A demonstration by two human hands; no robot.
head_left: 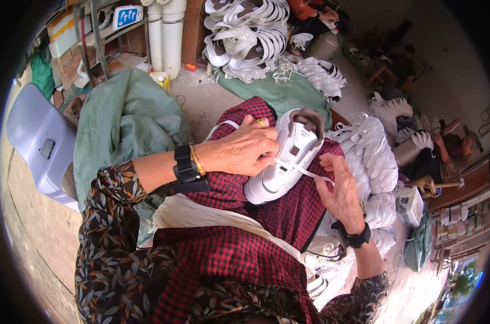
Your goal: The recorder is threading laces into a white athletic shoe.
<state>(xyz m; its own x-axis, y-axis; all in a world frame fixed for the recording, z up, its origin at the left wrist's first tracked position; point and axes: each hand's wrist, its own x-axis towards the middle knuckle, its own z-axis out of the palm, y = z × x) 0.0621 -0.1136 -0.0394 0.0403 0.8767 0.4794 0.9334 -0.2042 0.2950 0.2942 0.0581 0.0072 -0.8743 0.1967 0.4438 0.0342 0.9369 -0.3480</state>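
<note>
A white sneaker [267, 184] rests on my lap, on a red-and-black checked cloth [226, 186], its toe end toward my body and its collar away from me. A white shoelace [299, 168] crosses the shoe. My left hand [244, 147] lies over the shoe's left side, its thumb and fingertips pinched on the lace. To the right of the shoe, my right hand [342, 191] grips the lace's other stretch between thumb and finger. The lace runs fairly straight between both hands. A loose white lace piece also shows beyond my left hand.
Heaps of white shoe uppers [372, 156] lie close on my right, with another stack [247, 38] ahead. A green sack [129, 119] stands at my left, beside a grey plastic chair [40, 135]. Other people work at the far right and ahead.
</note>
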